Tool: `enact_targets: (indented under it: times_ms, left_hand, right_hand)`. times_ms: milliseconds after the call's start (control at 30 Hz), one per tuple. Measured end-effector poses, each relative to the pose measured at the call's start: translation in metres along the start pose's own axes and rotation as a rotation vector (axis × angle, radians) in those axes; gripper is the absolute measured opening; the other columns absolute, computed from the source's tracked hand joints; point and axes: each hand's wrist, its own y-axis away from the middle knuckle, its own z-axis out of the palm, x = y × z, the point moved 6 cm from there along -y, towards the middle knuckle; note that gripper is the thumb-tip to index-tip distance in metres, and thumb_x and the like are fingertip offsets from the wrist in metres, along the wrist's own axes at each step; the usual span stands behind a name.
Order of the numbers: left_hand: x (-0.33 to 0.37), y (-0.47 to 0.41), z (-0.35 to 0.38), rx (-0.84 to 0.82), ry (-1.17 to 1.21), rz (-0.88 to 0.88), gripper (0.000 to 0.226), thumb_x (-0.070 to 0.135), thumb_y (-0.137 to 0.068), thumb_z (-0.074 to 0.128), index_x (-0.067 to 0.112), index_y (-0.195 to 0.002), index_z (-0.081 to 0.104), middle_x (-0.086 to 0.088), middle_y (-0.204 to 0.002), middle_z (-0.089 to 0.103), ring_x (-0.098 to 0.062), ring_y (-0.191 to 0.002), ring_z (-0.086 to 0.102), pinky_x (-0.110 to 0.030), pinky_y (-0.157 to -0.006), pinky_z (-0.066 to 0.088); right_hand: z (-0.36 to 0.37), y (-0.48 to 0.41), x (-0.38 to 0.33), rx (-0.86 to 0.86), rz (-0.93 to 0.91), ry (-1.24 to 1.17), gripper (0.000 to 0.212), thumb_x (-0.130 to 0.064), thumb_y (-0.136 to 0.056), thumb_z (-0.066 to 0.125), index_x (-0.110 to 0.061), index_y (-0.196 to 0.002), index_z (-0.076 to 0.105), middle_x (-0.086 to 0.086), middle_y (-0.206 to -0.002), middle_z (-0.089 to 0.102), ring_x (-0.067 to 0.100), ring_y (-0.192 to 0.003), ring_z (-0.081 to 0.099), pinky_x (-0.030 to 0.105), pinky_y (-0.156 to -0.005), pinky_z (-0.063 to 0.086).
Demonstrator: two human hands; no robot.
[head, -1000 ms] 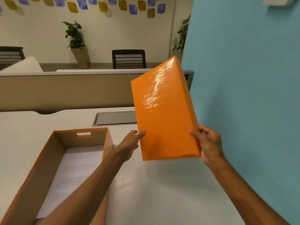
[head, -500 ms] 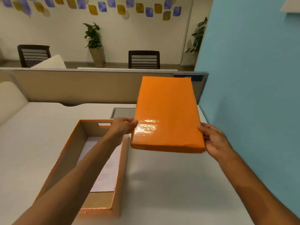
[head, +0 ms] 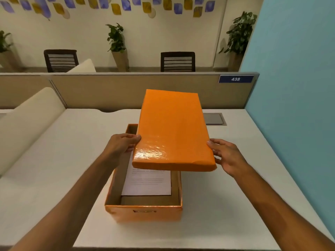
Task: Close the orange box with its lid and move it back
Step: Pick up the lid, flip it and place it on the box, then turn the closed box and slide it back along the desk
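Head view: the orange lid (head: 173,131) is up in the air, glossy top facing us, held flat with its far end tipped a little higher. The left hand (head: 120,144) grips the lid's left edge near the near corner, thumb on top and fingers curled under. The right hand (head: 227,156) grasps the right edge at the near corner, fingertips pressed against the side. Both hands are clamped on that lid, no slack there.

Below it sits the open box (head: 145,211) on the white desk (head: 54,169), right in front of the person at twelve o'clock. The lid hangs over the box's far half, shifted toward one o'clock, not touching the rim. Inside, a printed sheet of paper (head: 147,183) lies flat on the brown bottom. The near wall shows a handle slot.

At two o'clock from the box, a grey hatch (head: 214,119) is set in the desk, partly hidden by the lid. A beige partition (head: 108,91) runs across the back, with a blue plate reading 438 (head: 235,79).
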Motion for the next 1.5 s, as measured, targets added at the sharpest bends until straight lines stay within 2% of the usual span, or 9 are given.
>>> enact_targets:
  times_ms: [133, 267, 433, 700, 867, 1067, 1200, 1367, 1500]
  left_hand:
    - [-0.029, 0.01, -0.035, 0.01, 0.005, -0.004, 0.039, 0.033, -0.089, 0.066, 0.008, -0.118, 0.065, -0.009, -0.115, 0.067, -0.029, -0.104, 0.064, -0.044, -0.093, 0.052]
    - [-0.053, 0.016, -0.054, -0.005, -0.011, 0.025, 0.042, 0.03, -0.092, 0.064, 0.003, -0.124, 0.063, -0.009, -0.116, 0.066, -0.026, -0.103, 0.061, -0.04, -0.09, 0.05]
    - [-0.08, 0.019, -0.061, -0.076, -0.049, 0.013, 0.044, 0.032, -0.093, 0.063, 0.003, -0.126, 0.062, -0.009, -0.119, 0.065, -0.027, -0.106, 0.06, -0.041, -0.09, 0.048]
    - [-0.116, 0.021, -0.068, -0.102, -0.028, -0.067, 0.041, 0.029, -0.093, 0.063, 0.004, -0.125, 0.06, -0.012, -0.123, 0.064, -0.033, -0.114, 0.061, -0.048, -0.096, 0.051]
    - [-0.125, 0.022, -0.073, -0.076, -0.025, -0.084, 0.038, 0.027, -0.093, 0.063, 0.002, -0.121, 0.062, -0.014, -0.119, 0.067, -0.034, -0.107, 0.065, -0.05, -0.095, 0.053]
    - [-0.139, 0.025, -0.071, -0.084, -0.024, -0.106, 0.034, 0.024, -0.093, 0.064, 0.001, -0.119, 0.064, -0.014, -0.113, 0.069, -0.03, -0.101, 0.067, -0.039, -0.084, 0.054]
    - [-0.146, 0.026, -0.068, -0.057, -0.008, -0.111, 0.035, 0.022, -0.094, 0.062, 0.001, -0.122, 0.063, -0.016, -0.115, 0.069, -0.032, -0.102, 0.067, -0.045, -0.09, 0.055]
    - [-0.155, 0.026, -0.067, -0.061, 0.013, -0.109, 0.039, 0.025, -0.093, 0.064, 0.003, -0.126, 0.06, -0.013, -0.117, 0.068, -0.031, -0.103, 0.066, -0.037, -0.079, 0.055]
    - [-0.157, 0.024, -0.065, -0.08, 0.015, -0.106, 0.04, 0.025, -0.095, 0.061, 0.004, -0.128, 0.058, -0.013, -0.12, 0.066, -0.032, -0.107, 0.065, -0.039, -0.081, 0.053]
  right_hand:
    - [0.04, 0.022, 0.025, 0.01, 0.027, 0.015, 0.037, -0.027, -0.09, 0.068, -0.02, -0.125, 0.058, 0.007, -0.121, 0.065, 0.031, -0.108, 0.063, 0.048, -0.085, 0.053]
    - [0.064, 0.04, 0.045, 0.042, 0.055, 0.021, 0.03, -0.026, -0.092, 0.066, -0.021, -0.12, 0.058, 0.006, -0.121, 0.064, 0.028, -0.106, 0.061, 0.045, -0.083, 0.049]
    - [0.077, 0.056, 0.064, 0.061, 0.109, 0.051, 0.031, -0.023, -0.093, 0.066, -0.02, -0.123, 0.058, 0.006, -0.122, 0.062, 0.029, -0.11, 0.059, 0.049, -0.083, 0.047]
    - [0.086, 0.067, 0.081, 0.027, 0.146, 0.097, 0.034, -0.021, -0.094, 0.065, -0.016, -0.127, 0.056, 0.008, -0.121, 0.062, 0.032, -0.11, 0.06, 0.051, -0.082, 0.05]
    - [0.092, 0.068, 0.087, 0.024, 0.138, 0.12, 0.037, -0.02, -0.094, 0.065, -0.015, -0.13, 0.057, 0.008, -0.124, 0.062, 0.031, -0.111, 0.06, 0.053, -0.082, 0.051]
    - [0.093, 0.066, 0.092, 0.05, 0.122, 0.176, 0.043, -0.018, -0.095, 0.063, -0.012, -0.137, 0.054, 0.008, -0.125, 0.06, 0.03, -0.111, 0.059, 0.05, -0.082, 0.051]
    - [0.094, 0.064, 0.096, 0.065, 0.094, 0.21, 0.043, -0.018, -0.096, 0.062, -0.01, -0.138, 0.055, 0.009, -0.127, 0.061, 0.029, -0.109, 0.059, 0.048, -0.082, 0.05]
    - [0.094, 0.061, 0.101, 0.078, 0.089, 0.251, 0.043, -0.017, -0.095, 0.063, -0.009, -0.137, 0.056, 0.012, -0.131, 0.062, 0.03, -0.111, 0.06, 0.049, -0.084, 0.051]
    - [0.095, 0.06, 0.102, 0.085, 0.088, 0.261, 0.041, -0.018, -0.096, 0.062, -0.011, -0.135, 0.057, 0.01, -0.128, 0.062, 0.029, -0.109, 0.06, 0.049, -0.084, 0.051]
